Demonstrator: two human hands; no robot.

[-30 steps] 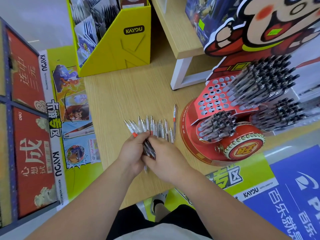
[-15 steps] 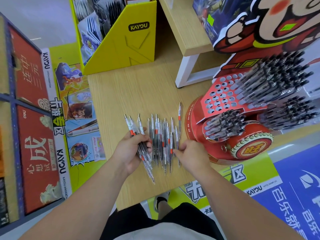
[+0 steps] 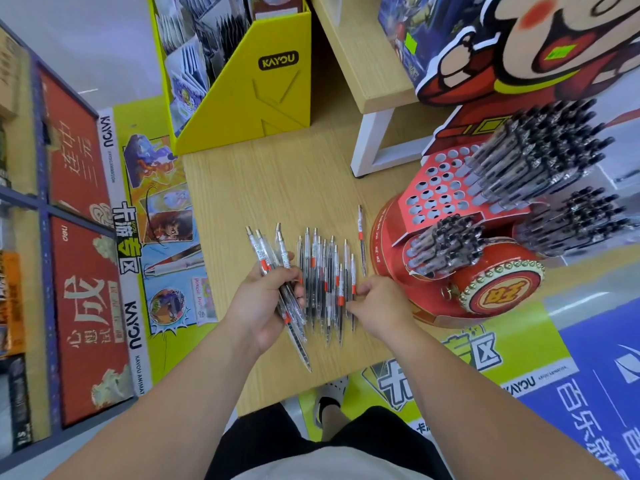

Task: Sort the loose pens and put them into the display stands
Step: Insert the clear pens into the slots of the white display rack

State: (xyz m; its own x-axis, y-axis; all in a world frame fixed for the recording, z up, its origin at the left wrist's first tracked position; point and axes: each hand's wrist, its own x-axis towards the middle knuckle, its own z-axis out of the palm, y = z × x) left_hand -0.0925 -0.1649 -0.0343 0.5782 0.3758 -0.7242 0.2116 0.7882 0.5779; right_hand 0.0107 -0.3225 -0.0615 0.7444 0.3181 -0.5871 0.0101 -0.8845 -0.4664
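Observation:
Several clear pens with red bands [image 3: 323, 271] lie side by side on the wooden table [image 3: 242, 188]. My left hand [image 3: 263, 303] grips a small bunch of these pens [image 3: 273, 258], fanned out past my fingers at both ends. My right hand [image 3: 377, 303] pinches the lower ends of the pens at the right side of the row. One single pen [image 3: 361, 233] lies apart, close to the red drum-shaped display stand [image 3: 450, 271]. The stand's upper panel has several empty holes [image 3: 436, 188] and dense clusters of black-capped pens [image 3: 533, 157].
A yellow KAYOU card box [image 3: 256, 84] stands at the table's far end. A wooden shelf riser with a white leg [image 3: 374, 140] sits behind the stand. A red and blue shelf unit [image 3: 69, 237] is on the left. The table's near edge is at my legs.
My right hand has moved right, away from my left hand, onto the row's right end. My left hand keeps its bunch. The view has shifted slightly closer.

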